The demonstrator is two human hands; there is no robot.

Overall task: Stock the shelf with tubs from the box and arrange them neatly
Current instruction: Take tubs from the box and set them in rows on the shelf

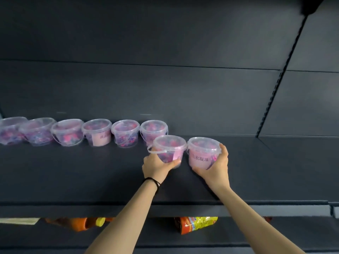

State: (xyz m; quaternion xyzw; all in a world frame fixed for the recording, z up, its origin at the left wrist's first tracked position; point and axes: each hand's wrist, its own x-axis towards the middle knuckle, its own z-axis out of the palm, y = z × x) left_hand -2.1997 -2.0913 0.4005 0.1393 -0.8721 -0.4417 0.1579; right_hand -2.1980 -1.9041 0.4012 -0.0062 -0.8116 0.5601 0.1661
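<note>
Tubs (169, 151) clear w/ pink-purple bits, pink labels; shelf (91, 171) dark grey; hairband (153, 181) black.

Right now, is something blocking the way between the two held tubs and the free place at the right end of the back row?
Nothing visible. The shelf behind the right-hand tub is bare; the left-hand tub overlaps the row's last tub.

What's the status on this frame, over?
Left hand gripping one tub, right hand another. Six tubs lined along shelf. Nothing obstructing.
</note>
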